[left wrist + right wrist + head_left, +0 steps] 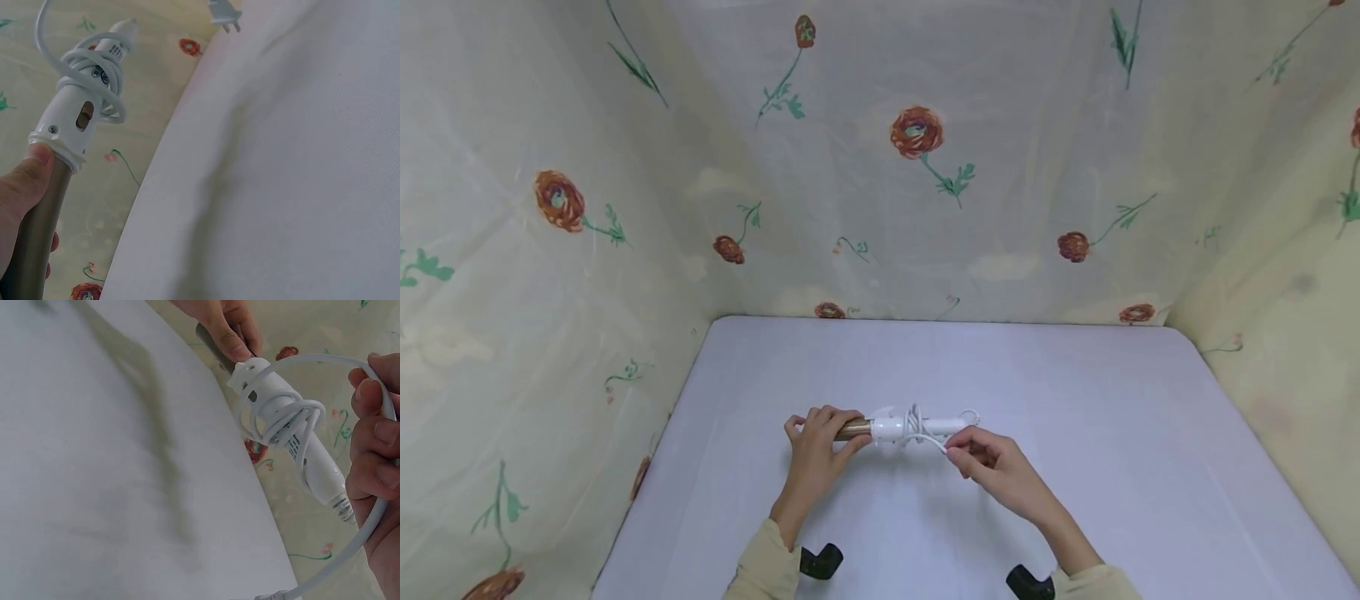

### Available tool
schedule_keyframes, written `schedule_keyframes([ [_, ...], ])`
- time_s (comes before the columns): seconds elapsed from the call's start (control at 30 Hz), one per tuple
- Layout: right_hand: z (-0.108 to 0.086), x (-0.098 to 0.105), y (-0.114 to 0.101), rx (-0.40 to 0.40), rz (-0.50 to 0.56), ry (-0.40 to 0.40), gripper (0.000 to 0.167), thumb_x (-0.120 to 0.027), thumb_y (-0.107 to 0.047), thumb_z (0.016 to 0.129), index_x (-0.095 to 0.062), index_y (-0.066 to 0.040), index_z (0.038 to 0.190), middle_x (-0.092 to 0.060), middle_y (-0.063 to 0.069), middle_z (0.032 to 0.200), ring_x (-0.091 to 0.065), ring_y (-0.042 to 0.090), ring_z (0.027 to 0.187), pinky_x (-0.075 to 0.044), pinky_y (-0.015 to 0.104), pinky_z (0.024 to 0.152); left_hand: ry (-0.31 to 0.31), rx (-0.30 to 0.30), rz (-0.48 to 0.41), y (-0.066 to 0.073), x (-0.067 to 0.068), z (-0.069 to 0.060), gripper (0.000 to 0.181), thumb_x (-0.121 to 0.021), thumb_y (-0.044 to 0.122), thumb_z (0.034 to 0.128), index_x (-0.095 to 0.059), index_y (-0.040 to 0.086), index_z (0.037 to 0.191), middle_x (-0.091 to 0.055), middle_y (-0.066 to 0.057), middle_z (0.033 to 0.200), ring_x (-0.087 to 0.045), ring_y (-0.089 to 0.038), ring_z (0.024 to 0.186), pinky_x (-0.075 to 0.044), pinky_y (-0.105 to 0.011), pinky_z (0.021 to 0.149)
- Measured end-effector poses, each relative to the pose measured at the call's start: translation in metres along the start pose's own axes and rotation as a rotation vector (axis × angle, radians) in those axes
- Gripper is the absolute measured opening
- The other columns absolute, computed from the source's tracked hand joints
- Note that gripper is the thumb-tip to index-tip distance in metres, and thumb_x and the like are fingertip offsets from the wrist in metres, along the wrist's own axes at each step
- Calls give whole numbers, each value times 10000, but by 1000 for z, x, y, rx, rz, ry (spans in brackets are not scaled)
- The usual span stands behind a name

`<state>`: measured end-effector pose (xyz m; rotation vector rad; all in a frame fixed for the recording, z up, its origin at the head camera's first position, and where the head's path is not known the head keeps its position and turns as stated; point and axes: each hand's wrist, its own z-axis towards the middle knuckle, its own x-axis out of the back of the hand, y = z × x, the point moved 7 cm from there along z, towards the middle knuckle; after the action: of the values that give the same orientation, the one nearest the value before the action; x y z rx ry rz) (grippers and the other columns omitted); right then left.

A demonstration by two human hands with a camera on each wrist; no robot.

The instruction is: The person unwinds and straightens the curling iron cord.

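A curling iron with a white handle (pixel 889 429) and a bronze-coloured barrel (pixel 39 228) is held up off the table, lying roughly level in the head view. My left hand (pixel 822 446) grips the barrel, its thumb close to the handle's collar. Several loops of white cord (pixel 289 419) are wound round the handle. On the right, my right hand (pixel 994 468) holds a length of that cord with curled fingers, apart from the handle. The cord's two-pin plug (pixel 224 14) hangs at the top of the left wrist view.
A white-covered table (pixel 1075 383) lies under both hands. Flower-patterned sheeting (pixel 1000 183) stands round its back and sides. Dark curved pieces (pixel 822 562) show beside both sleeves near the front.
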<state>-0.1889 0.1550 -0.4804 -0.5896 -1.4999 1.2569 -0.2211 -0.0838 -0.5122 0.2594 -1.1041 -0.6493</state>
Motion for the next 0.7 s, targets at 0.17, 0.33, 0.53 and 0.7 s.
schedule_keyframes([
  [0.17,-1,-6,4,-11,2,-33,169,-569,-219,952,-611,-67,1012,-550,23,725,-416,11,548,-355,227,472,-6,6,8,-1,0,1,385,-696,471,769,-676,243,1077,-639,45,932,-531,-162,882,-207,-513,914],
  [0.33,-3,-10,10,-47,-1,-53,142,-574,-249,948,-622,-123,994,-556,8,723,-429,11,552,-359,218,482,-9,7,6,0,1,2,384,-691,477,773,-675,245,1078,-637,47,932,-531,-163,887,-205,-518,910],
  [0.53,-8,-13,15,-71,45,-97,158,-581,-240,945,-628,-98,995,-557,5,698,-427,3,517,-361,206,445,-23,-3,8,1,-1,5,385,-695,479,769,-676,246,1075,-634,50,927,-524,-155,884,-205,-511,913],
  [0.7,-11,-15,21,-97,67,-113,203,-580,-256,944,-621,-71,1016,-578,22,712,-438,5,522,-373,201,449,-25,-9,-4,2,-2,6,380,-700,468,767,-679,241,1072,-636,44,925,-523,-161,882,-204,-511,917],
])
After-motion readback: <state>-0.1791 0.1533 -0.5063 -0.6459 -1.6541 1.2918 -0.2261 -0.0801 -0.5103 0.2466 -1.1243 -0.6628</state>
